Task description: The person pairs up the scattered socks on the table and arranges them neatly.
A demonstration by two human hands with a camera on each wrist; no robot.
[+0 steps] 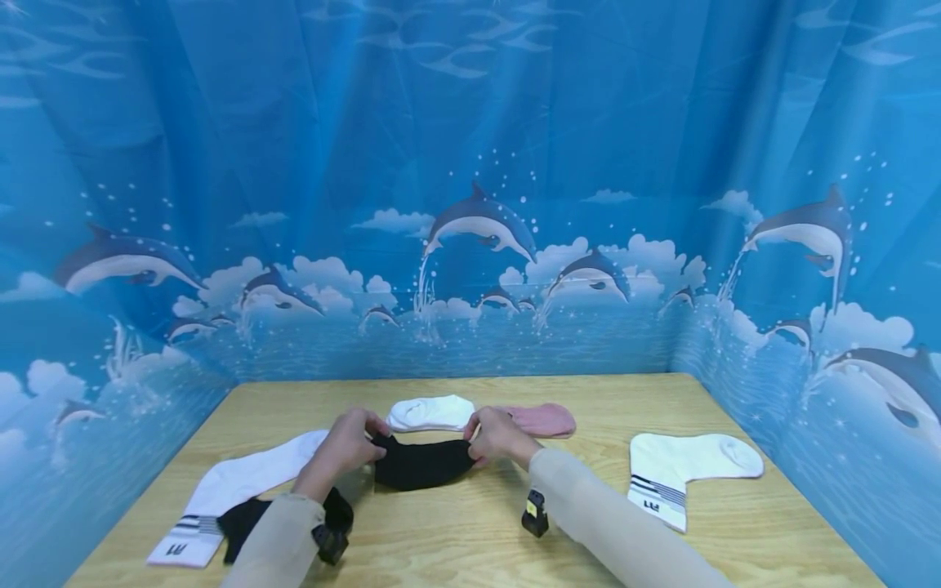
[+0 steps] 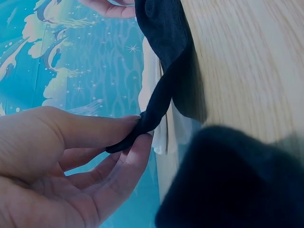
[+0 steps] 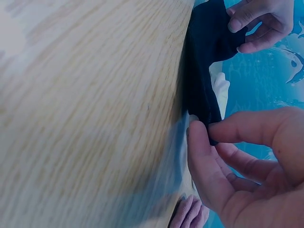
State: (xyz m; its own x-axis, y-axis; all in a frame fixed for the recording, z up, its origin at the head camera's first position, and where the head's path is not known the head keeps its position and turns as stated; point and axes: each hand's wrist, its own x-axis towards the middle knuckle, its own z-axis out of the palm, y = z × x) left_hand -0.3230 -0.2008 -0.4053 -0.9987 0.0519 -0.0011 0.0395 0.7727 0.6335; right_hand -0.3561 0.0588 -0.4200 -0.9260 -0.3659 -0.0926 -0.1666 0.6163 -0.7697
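Note:
A black sock stretches between my two hands over the middle of the table. My left hand pinches its left end between thumb and fingers, as the left wrist view shows. At the other end, my right hand pinches the sock with thumb and fingertips. Just behind it lies a white ankle sock, and a pink sock lies beyond my right hand. A second black sock is partly hidden under my left forearm.
A long white sock with dark stripes lies at the left of the wooden table, partly under the second black sock. Its striped look-alike, another white sock, lies bent at the right. A blue dolphin-print curtain surrounds the table's back and sides.

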